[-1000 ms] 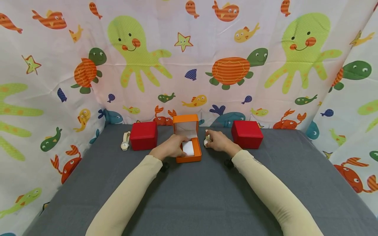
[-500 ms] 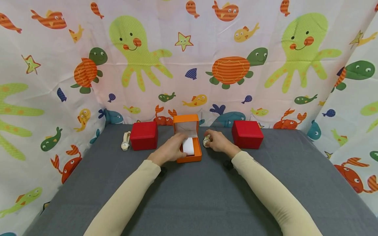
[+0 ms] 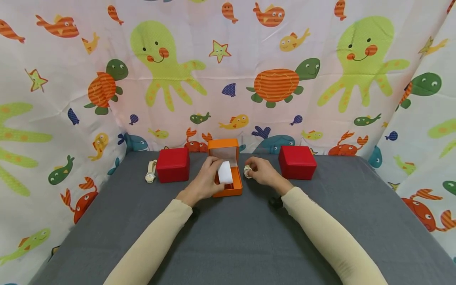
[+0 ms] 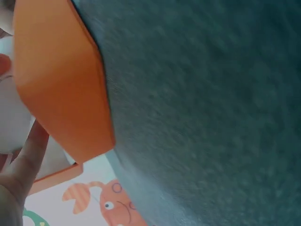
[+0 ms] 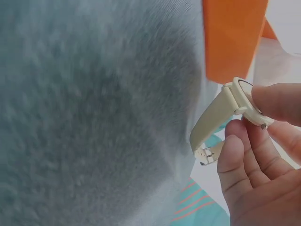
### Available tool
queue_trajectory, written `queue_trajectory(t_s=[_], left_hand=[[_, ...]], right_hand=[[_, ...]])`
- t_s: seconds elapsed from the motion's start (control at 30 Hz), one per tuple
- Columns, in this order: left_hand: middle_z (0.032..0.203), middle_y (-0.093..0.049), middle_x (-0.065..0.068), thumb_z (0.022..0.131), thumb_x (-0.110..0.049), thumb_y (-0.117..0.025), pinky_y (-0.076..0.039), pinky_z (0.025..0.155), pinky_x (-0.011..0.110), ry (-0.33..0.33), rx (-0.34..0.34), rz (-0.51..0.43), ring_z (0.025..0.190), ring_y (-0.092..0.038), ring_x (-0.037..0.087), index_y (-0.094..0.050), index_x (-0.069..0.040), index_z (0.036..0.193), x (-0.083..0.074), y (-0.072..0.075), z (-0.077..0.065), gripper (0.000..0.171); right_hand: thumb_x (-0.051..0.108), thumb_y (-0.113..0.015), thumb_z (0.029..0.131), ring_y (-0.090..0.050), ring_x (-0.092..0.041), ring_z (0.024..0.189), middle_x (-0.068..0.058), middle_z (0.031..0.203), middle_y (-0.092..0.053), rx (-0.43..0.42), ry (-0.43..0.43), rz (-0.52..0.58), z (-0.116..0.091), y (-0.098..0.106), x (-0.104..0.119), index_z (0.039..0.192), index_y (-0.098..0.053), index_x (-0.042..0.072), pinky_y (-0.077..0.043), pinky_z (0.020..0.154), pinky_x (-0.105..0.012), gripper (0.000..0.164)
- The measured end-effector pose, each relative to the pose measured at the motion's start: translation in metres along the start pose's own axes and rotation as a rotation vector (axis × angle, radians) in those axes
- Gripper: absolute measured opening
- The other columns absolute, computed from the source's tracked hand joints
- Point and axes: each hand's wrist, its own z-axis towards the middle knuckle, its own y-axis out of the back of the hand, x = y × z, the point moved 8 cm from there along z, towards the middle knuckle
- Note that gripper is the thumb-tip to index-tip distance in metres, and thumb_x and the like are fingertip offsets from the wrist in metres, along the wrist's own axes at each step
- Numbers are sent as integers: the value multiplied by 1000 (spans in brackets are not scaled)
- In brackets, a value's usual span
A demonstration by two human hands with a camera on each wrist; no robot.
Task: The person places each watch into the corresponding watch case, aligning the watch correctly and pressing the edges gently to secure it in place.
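Note:
In the head view an orange watch box (image 3: 228,193) stands with its lid raised at the middle of the table. My left hand (image 3: 204,182) grips a white watch cushion (image 3: 225,172) between thumb and fingers, tilted and partly out of the box. The left wrist view shows the box's side wall (image 4: 61,84) and part of the cushion (image 4: 11,113); the rest is cut off. Just right of the box, my right hand (image 3: 263,172) pinches a cream-strapped wristwatch (image 5: 214,120) by its case, thumb over the dial. Its strap hangs in a curve with the buckle below.
A closed red box (image 3: 173,165) stands left of the orange one, with a second watch (image 3: 151,171) lying beside it. Another red box (image 3: 297,163) is to the right, behind my right wrist. A printed curtain (image 3: 228,79) hangs behind the grey table (image 3: 228,241).
My left hand has lifted the white cushion, which lay flat in the box and now tilts up. My right hand has picked the watch up from the table, turning it slightly.

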Motion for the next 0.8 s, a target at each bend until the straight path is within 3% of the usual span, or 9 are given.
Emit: queue_trajectory(t_s=[0.2,0.4,0.5,0.63,0.8], left_hand=[[130,-38,9,69,-15,-83,-51,87,34,121,-64,-129,110,-45,21,-49,0,131,-1,6,-4,72],[127,-41,6,71,-8,-81,-54,84,34,222,-98,-441,107,-48,23,-46,-8,131,-6,5,-8,69],[123,-45,7,72,-5,-79,-54,83,35,248,-110,-557,103,-52,25,-46,-7,133,-8,3,-10,69],[123,-45,10,75,-3,-77,-54,80,36,267,-111,-634,99,-56,28,-47,-5,135,-13,-2,-12,67],[124,-45,10,76,-2,-76,-54,81,38,273,-89,-655,98,-56,27,-48,-7,135,-19,-9,-14,65]], right_hand=[[12,-66,89,-55,-20,79,-5,91,-62,-52,36,71,-10,6,8,116,-62,7,-49,70,-33,28],[13,-67,89,-56,-20,80,-5,91,-62,-98,56,159,-23,13,22,116,-62,8,-50,70,-32,27],[13,-67,89,-57,-20,77,-5,91,-62,-116,81,207,-31,16,32,116,-62,8,-51,68,-32,27],[12,-67,90,-57,-21,75,-5,91,-63,-136,119,283,-41,20,45,116,-62,7,-51,66,-32,27],[9,-66,90,-57,-22,74,-7,91,-63,-154,150,387,-49,22,52,118,-60,6,-52,64,-29,29]])
